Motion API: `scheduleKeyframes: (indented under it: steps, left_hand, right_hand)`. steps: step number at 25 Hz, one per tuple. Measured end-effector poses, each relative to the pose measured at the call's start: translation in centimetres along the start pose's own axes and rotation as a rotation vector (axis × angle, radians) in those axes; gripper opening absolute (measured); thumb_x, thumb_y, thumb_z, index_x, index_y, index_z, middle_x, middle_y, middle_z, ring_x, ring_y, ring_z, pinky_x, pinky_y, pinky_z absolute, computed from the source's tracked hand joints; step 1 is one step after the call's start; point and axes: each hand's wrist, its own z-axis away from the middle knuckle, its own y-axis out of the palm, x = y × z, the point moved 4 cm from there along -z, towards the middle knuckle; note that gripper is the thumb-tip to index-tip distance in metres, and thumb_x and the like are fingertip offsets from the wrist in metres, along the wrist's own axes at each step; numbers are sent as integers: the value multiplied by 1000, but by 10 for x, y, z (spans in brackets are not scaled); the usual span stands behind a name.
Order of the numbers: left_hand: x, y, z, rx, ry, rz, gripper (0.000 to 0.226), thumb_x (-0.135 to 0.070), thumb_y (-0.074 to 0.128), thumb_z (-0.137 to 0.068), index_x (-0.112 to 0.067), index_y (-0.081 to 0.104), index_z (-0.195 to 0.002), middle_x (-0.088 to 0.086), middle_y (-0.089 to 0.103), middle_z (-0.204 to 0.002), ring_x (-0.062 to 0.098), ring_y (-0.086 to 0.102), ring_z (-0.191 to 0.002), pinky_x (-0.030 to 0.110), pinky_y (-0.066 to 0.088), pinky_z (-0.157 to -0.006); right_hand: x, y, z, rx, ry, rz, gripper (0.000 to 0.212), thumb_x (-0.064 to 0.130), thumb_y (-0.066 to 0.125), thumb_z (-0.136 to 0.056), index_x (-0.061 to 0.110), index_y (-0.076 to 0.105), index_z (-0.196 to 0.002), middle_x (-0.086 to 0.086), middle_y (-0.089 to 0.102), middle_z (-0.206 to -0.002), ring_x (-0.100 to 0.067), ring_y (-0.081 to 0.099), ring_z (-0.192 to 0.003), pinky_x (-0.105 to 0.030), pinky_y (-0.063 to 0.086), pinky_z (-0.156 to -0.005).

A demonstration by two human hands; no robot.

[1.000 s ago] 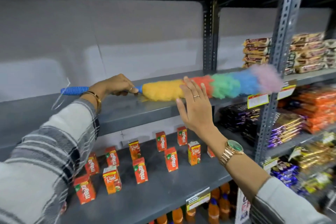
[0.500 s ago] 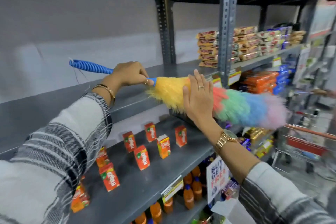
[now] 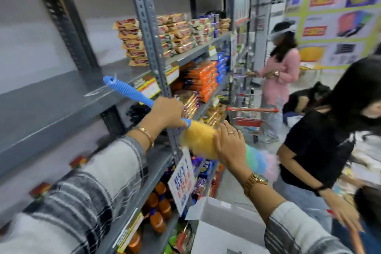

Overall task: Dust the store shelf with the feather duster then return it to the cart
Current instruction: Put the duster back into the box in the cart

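The feather duster has a blue ribbed handle and a fluffy head banded yellow, green, blue and pink. My left hand is closed around the handle where it meets the head. My right hand lies flat against the yellow part, fingers spread. The duster is off the grey metal store shelf and tilts down to the right, out in the aisle. A red-handled shopping cart stands farther down the aisle beside the shelving.
Biscuit packs and orange packets fill shelves to the right. A person in black stands close on the right, another in pink behind the cart. A white open box sits below my right arm.
The view has swung right, away from the shelf toward the aisle. Both hands carried the duster off the shelf edge and lower, its head now pointing down into the aisle.
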Motion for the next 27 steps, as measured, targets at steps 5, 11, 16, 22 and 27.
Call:
scheduleKeyframes:
  steps: [5,11,16,22,27]
  left_hand:
    - [-87,73,-39,109,174,-44,37,-51,57,-84,-18,51,-68,-2,44,-53,14,45,-48,25,29,-46]
    - [-150,182,-54,197,313,-56,20,-21,51,-90,-11,68,-97,5,72,-98,24,68,-91,24,39,-62]
    - [-198,288,-56,330,371,-13,27,-4,41,-94,-11,65,-105,8,70,-109,26,65,-101,26,25,-53]
    - [-256,389,-59,480,350,49,33,0,35,-95,-8,60,-115,9,65,-120,27,61,-110,27,15,-46]
    - [-303,455,-60,513,384,120,32,-6,32,-98,-8,57,-119,10,60,-127,29,58,-115,26,11,-48]
  right_hand:
    - [-81,23,33,60,150,100,32,15,59,-86,0,54,-114,-25,57,-126,-39,56,-112,-53,43,-94]
    - [-151,73,82,247,304,182,36,15,54,-89,-1,49,-121,-26,51,-132,-41,53,-113,-53,39,-96]
    - [-186,124,126,357,390,201,36,17,54,-90,2,49,-122,-22,52,-132,-37,52,-116,-53,35,-100]
    - [-223,173,176,479,431,245,34,12,59,-85,3,52,-118,-22,56,-128,-36,54,-115,-57,37,-99]
    - [-250,207,214,606,471,272,37,20,43,-93,8,40,-128,-16,40,-143,-31,39,-129,-52,24,-107]
